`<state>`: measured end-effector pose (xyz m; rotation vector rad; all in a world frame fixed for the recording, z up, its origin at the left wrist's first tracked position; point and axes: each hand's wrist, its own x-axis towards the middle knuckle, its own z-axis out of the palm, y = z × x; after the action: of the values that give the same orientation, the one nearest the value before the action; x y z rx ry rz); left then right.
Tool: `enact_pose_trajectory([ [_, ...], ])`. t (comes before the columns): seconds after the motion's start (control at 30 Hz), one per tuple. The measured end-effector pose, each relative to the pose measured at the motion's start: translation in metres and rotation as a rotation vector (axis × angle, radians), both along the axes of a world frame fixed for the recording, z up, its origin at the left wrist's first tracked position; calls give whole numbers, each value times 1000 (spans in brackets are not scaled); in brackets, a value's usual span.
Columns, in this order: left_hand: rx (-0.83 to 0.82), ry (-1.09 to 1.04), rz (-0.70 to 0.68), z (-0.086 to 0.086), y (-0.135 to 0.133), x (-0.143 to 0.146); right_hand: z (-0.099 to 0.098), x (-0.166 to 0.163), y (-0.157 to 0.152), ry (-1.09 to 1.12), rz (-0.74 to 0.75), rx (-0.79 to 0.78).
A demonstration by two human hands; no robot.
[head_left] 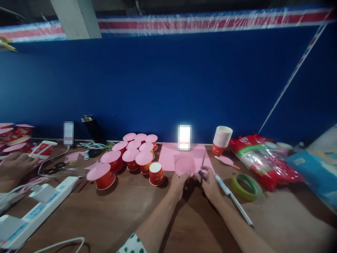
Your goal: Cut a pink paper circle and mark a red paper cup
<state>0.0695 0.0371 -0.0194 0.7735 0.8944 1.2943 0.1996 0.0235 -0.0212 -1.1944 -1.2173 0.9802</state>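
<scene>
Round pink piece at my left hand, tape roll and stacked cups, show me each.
Round pink piece (185,165): head view, middle of its face.
Tape roll (239,190): head view, near side of ring.
Stacked cups (222,137): head view, pale rims.

Pink disc (185,165) and sheet (167,157), red cups (105,181), green-dotted white sleeve (132,245), deep blue wall (168,84).

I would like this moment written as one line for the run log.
left hand: holds pink disc | right hand: holds scissors | pink sheet: on table
</scene>
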Motion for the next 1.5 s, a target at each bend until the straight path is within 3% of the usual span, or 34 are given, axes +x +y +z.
enact_pose_trajectory([
  [0.1,-43,18,30,-4,2,-1,0,7,2,-59,-133,18],
  [0.17,-31,16,39,-6,3,-1,0,10,3,-136,-144,43],
  [0.27,9,0,29,-5,4,-1,1,9,2,-205,-89,42],
  [0.43,-3,-27,16,1,2,-1,-2,2,-1,-115,33,-33],
  [0.77,-43,-72,77,0,6,1,5,1,-2,-30,73,14],
  [1.03,8,-74,54,3,2,2,6,-1,-4,-45,102,15],
  [1.3,-47,-89,144,12,0,-1,6,1,-7,-104,192,25],
  [1.5,-58,-112,114,6,2,0,6,2,-8,-125,257,10],
])
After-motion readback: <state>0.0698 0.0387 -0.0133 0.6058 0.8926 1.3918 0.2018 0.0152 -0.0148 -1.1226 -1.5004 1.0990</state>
